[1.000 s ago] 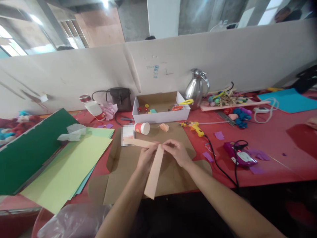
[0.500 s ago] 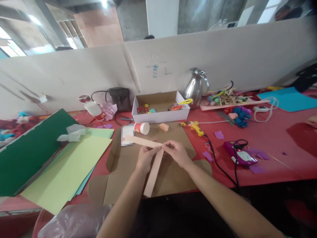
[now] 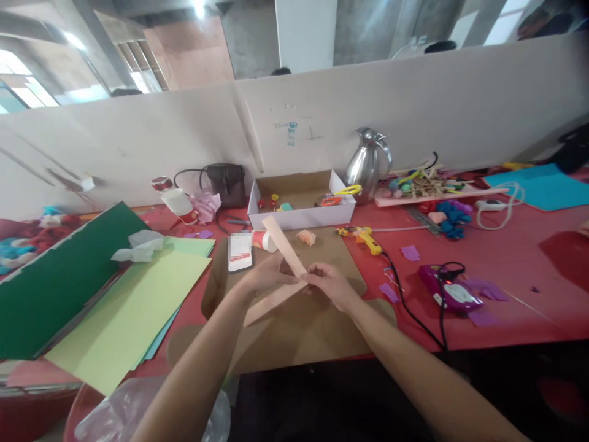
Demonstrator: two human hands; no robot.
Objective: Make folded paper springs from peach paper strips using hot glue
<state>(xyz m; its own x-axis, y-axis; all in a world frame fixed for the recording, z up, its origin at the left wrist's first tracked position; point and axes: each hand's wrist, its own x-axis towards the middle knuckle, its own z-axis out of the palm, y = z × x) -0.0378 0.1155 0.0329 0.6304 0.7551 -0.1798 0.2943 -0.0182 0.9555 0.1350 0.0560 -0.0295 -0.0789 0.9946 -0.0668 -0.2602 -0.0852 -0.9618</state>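
Both hands meet over a flattened brown cardboard (image 3: 322, 344), pinching pale peach paper strips (image 3: 283, 245) where they cross. My left hand (image 3: 271, 273) is closed at the crossing, its thumb on the paper. Opposite it, my right hand (image 3: 329, 282) pinches the same spot with thumb and fingers. One strip points up and away; the other runs down to the left, partly under my left forearm. A small folded peach paper piece (image 3: 307, 237) lies just beyond my hands. Near it are a tipped paper cup (image 3: 264, 240) and a phone (image 3: 240, 261) with a blurred screen.
A yellow glue gun (image 3: 368, 239) lies to the right, its black cord running to a purple box (image 3: 448, 288). Behind stand a white open box (image 3: 299, 218) with scissors and a steel jug (image 3: 368, 162). Yellow-green paper sheets (image 3: 138, 313) lie left, by a green board (image 3: 64, 282).
The strips have turned clockwise in my hands: the one pointing left now points up and away, and the lower one swings toward the left. My left hand has shifted with them.
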